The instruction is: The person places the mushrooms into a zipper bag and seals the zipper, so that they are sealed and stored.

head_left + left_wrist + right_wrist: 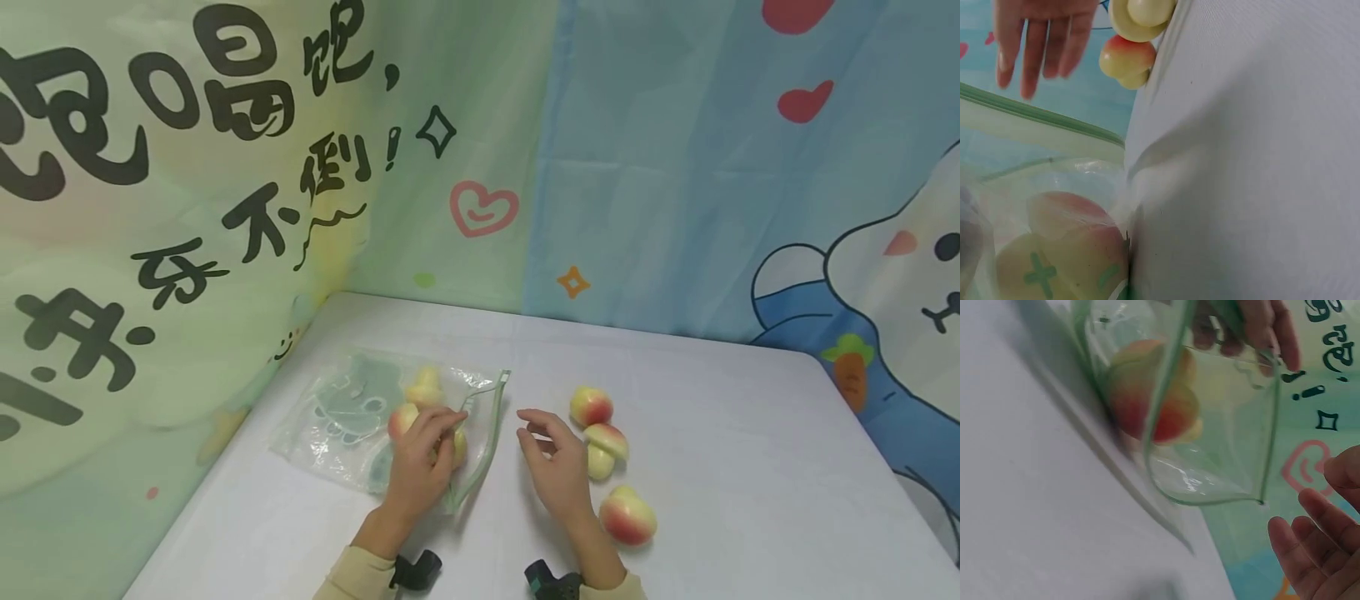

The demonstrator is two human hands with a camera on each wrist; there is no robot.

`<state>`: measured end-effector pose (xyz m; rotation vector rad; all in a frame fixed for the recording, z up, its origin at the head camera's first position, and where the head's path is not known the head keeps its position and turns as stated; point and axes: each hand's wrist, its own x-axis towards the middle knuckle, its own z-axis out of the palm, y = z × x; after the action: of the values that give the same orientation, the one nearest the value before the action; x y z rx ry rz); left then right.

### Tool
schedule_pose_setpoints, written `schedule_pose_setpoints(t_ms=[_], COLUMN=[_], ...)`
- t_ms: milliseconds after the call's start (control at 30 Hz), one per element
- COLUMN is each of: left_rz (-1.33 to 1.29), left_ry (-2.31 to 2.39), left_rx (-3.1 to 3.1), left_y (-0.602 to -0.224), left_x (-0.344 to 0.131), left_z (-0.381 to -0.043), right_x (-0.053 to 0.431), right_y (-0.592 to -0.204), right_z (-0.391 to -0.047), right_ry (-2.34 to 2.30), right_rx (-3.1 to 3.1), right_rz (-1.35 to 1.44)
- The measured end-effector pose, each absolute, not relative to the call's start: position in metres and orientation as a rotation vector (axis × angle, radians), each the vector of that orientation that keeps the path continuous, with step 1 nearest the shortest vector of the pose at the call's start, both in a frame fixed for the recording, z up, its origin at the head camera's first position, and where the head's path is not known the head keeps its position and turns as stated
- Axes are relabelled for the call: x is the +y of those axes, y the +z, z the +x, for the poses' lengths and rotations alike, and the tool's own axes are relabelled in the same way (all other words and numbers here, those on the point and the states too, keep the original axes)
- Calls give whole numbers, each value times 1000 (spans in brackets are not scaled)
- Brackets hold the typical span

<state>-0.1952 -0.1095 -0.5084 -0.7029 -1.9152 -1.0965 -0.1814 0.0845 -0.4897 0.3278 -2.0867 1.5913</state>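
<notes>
A clear zip bag (pixel 337 433) with a green zip edge lies on the table, its mouth to the right and held agape. Inside are several yellow-and-red mushroom-shaped toys, among them one mushroom toy (pixel 426 388) near the top and another (pixel 1154 394) near the mouth. My left hand (pixel 423 458) pinches the bag's upper layer near the opening. My right hand (pixel 557 462) hovers just right of the mouth, fingers loosely bent and nothing in them. Beside it lie a toy (pixel 591 407), a mushroom toy (pixel 606 448) and a third toy (pixel 628 517).
The white table (pixel 750 467) runs right and back from the toys. A printed curtain (pixel 645 167) with hearts and a cartoon rabbit stands along the back, and another printed cloth (pixel 150 275) with large dark characters borders the left.
</notes>
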Motion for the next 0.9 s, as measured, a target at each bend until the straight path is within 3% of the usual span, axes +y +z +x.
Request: schedule_pose_setpoints(t_ms=[367, 600, 900], left_rz=[-704, -696, -697], left_ry=[-1102, -1105, -1111], left_rx=[-1926, -1926, -1933], left_y=[-511, -510, -509], left_x=[-108, -108, -107], left_z=[-196, -195, -193], right_x=[142, 183, 195], right_y=[-459, -484, -497], right_z=[-167, -178, -181], right_ry=[1592, 1540, 1460], right_rx=[-2062, -2104, -2443], right_rz=[121, -138, -284])
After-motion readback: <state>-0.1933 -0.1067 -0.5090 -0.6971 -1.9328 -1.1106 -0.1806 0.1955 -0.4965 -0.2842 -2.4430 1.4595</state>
